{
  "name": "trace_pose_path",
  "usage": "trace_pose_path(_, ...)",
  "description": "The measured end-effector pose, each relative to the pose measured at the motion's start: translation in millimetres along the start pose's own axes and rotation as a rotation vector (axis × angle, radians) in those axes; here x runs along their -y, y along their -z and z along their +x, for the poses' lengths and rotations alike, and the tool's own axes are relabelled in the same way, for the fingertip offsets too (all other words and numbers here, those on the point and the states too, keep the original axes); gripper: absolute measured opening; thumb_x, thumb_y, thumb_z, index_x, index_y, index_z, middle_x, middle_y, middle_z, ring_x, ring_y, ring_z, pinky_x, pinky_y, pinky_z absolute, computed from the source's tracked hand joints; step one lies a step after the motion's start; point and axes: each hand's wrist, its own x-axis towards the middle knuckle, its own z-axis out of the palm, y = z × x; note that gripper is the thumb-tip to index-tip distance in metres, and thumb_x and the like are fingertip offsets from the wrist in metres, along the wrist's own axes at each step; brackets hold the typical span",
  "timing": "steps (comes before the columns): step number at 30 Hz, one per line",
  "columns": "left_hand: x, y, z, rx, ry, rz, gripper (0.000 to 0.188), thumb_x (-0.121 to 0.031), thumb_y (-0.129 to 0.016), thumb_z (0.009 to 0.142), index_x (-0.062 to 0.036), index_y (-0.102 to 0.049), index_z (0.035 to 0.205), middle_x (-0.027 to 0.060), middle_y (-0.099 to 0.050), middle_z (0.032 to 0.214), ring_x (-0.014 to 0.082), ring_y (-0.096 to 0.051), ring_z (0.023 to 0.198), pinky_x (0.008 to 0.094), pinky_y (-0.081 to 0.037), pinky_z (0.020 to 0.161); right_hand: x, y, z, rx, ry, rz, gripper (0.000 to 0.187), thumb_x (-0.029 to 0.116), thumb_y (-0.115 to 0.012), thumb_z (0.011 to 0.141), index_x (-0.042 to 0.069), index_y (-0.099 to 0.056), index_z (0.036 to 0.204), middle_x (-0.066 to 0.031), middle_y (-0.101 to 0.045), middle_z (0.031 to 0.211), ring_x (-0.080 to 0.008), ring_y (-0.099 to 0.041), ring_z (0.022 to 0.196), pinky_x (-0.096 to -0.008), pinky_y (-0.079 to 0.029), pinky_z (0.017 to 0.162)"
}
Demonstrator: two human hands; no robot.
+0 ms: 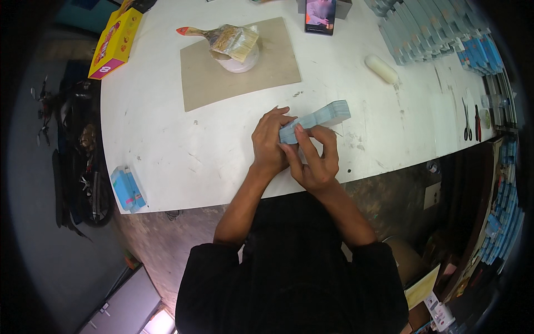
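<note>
Over the near part of the white table, both hands are at a thick stack of light-blue paper slips point(320, 118). My left hand point(270, 139) is wrapped round the stack's near-left end, its fingers on the far side. With thumb and forefinger, my right hand point(316, 158) pinches at the near edge of the same stack. The stack's far-right end sticks out beyond the hands, its layered edges showing. Part of the near end is hidden by my fingers.
A wide brush point(233, 42) rests across a white tub point(242, 60) on a grey-brown board point(200, 89). Blue-grey stacks point(425, 28) stand far right, near scissors point(466, 119). A white oblong piece point(381, 68), yellow box point(117, 42), phone point(320, 15) and blue packet point(128, 189) also lie on the table.
</note>
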Motion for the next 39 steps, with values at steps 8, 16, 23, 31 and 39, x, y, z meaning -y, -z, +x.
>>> trace_pose_path(8,-8,3,-5,0.09,0.285,-0.117,0.028,-0.006,-0.08,0.076,0.0006,-0.065,0.1,0.0148,-0.073,0.09,0.034,-0.076,0.091,0.0432,-0.061,0.08,-14,-25,-10,-0.234,0.097,0.007,0.045,0.003,-0.088,0.082,-0.006,-0.072,0.123,-0.0179,-0.065,0.113,-0.035,-0.066,0.099,-0.0441,-0.057,0.08)
trace_pose_path(16,4,6,-2,0.174,0.32,-0.197,0.043,-0.016,-0.082,0.077,0.0014,-0.063,0.112,0.0181,-0.073,0.099,0.0319,-0.075,0.088,0.0389,-0.059,0.078,-11,-6,9,-0.18,0.125,-0.076,0.037,0.023,-0.093,0.077,0.004,-0.066,0.093,-0.0131,-0.065,0.106,-0.0313,-0.061,0.098,-0.047,-0.042,0.088)
trace_pose_path(23,4,7,4,0.202,0.427,-0.241,0.063,-0.015,-0.086,0.066,0.0009,-0.059,0.121,0.0203,-0.073,0.106,0.0385,-0.073,0.094,0.0405,-0.058,0.083,-5,-17,22,-0.151,0.03,-0.196,0.034,0.02,-0.09,0.078,0.003,-0.069,0.099,-0.0106,-0.066,0.1,-0.0294,-0.06,0.097,-0.0447,-0.039,0.089)
trace_pose_path(31,5,10,3,0.237,0.458,-0.255,0.064,-0.015,-0.086,0.066,-0.0012,-0.059,0.122,0.0203,-0.073,0.109,0.04,-0.074,0.096,0.0415,-0.058,0.085,-1,-10,27,-0.016,-0.064,-0.134,0.044,0.021,-0.086,0.082,0.001,-0.073,0.119,-0.0103,-0.066,0.101,-0.0266,-0.061,0.092,-0.043,-0.036,0.087)
trace_pose_path(39,5,7,2,0.243,0.462,-0.3,0.058,-0.018,-0.086,0.07,-0.0028,-0.059,0.118,0.0178,-0.073,0.104,0.0376,-0.074,0.092,0.0417,-0.059,0.081,0,-12,24,-0.057,-0.015,-0.179,0.05,0.018,-0.087,0.081,0.0,-0.073,0.126,-0.0075,-0.068,0.097,-0.0234,-0.06,0.09,-0.0421,-0.035,0.086)
